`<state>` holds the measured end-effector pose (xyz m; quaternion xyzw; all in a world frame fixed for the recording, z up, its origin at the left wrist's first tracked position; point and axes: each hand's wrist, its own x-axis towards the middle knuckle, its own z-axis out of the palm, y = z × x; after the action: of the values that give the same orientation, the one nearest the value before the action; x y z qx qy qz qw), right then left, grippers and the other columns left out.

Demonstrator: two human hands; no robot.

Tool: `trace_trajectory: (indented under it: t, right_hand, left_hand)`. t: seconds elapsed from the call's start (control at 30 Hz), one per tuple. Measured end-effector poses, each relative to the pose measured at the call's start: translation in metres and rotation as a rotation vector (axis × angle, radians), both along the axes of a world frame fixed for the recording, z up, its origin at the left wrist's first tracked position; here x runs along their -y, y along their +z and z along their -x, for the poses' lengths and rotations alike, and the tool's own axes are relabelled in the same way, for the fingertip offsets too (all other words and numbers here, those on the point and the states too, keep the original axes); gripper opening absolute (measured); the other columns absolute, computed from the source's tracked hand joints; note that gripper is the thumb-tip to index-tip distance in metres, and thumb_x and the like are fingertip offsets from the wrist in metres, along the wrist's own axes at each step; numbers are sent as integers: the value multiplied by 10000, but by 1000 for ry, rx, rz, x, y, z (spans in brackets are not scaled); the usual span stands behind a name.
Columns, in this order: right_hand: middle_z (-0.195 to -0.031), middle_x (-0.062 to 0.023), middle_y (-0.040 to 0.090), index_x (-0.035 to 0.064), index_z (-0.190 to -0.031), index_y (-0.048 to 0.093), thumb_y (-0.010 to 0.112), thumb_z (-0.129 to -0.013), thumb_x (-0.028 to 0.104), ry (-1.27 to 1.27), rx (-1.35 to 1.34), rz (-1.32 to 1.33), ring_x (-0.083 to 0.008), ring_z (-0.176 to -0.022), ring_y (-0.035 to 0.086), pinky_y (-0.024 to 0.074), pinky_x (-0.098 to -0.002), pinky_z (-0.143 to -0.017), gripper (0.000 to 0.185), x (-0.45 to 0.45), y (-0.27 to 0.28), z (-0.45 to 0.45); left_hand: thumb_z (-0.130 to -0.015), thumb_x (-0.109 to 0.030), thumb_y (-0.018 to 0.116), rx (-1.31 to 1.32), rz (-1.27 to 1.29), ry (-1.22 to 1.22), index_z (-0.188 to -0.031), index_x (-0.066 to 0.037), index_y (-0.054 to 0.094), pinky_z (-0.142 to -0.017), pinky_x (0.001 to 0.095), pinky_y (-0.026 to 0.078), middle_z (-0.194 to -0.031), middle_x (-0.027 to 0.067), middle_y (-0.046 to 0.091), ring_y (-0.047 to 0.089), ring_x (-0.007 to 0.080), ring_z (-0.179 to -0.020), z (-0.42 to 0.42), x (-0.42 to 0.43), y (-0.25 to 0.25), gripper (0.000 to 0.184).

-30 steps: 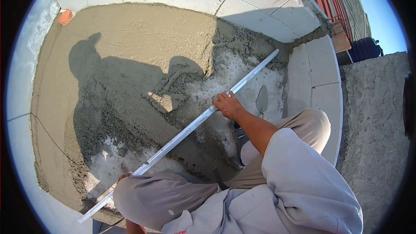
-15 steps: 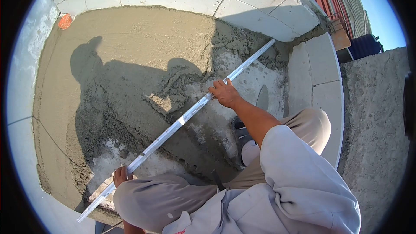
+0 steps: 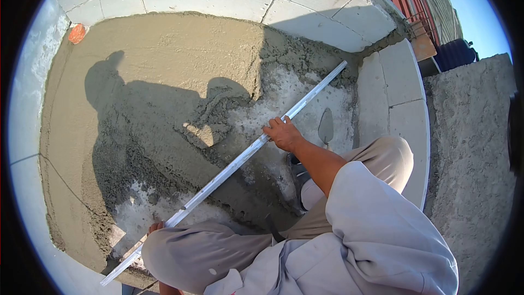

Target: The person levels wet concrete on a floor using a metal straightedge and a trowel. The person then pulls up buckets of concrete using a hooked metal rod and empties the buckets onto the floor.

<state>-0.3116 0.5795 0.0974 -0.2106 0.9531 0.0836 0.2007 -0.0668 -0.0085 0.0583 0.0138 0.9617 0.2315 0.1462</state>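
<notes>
Long straight silver metal bar point(image 3: 224, 174), dull smudges along its face, slants diagonally. Right hand point(image 3: 282, 133) grips it, fingers curled; left hand point(image 3: 156, 226) touches it, closure indeterminable.

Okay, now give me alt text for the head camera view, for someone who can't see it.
A person's right hand and partly hidden left hand hold a long metal bar slanting over partly spread, wet-looking cement. A trowel lies beyond the right forearm. Pale block walls border the floor; a shadow darkens the cement.
</notes>
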Motion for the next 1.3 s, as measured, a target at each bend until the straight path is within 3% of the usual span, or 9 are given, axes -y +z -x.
trace_trajectory:
  t: [0.43,0.67,0.93,1.07,1.2,1.3]
  right_hand:
    - [-1178,-81,589,181,-1198,635,563,-974,178,69,-119,46,-262,-1235,560,382,-633,-1081,235,33,2,27]
    - [-1158,-92,595,157,-1196,637,519,-1012,184,105,-177,81,-283,-1220,572,353,-662,-1106,220,60,-13,54]
    - [-1120,-100,610,155,-1166,650,526,-1009,198,215,-158,64,-277,-1168,590,379,-629,-1078,204,69,-3,66]
    - [-1119,-98,611,152,-1171,652,533,-1000,200,200,-144,67,-280,-1162,594,378,-621,-1085,214,67,8,62]
    - [-1147,-101,600,158,-1207,638,635,-955,188,166,-173,69,-293,-1192,569,354,-586,-1097,253,55,6,60]
    - [-1142,-99,615,150,-1192,653,574,-971,170,155,-177,87,-286,-1188,591,369,-612,-1098,235,50,7,59]
  left_hand:
    - [-764,-204,823,-76,134,64,-1304,-53,629,-1003,513,450,-1255,160,608,564,381,-1193,5,54,-28,593]
    - [-816,-193,735,-83,118,142,-1274,-17,637,-976,529,457,-1231,191,614,566,417,-1172,26,53,2,500]
    - [-817,-90,685,-45,147,163,-1288,2,624,-982,524,455,-1234,207,612,564,432,-1159,35,52,12,484]
    - [-794,-60,738,-43,157,183,-1284,-8,629,-1003,516,448,-1233,191,616,561,415,-1173,37,55,12,505]
    - [-781,-72,799,-114,210,181,-1276,-29,637,-1022,506,439,-1234,173,619,563,395,-1181,52,43,25,523]
    - [-786,-86,814,-151,255,185,-1257,-49,650,-1032,497,433,-1221,146,630,571,371,-1177,65,32,40,500]
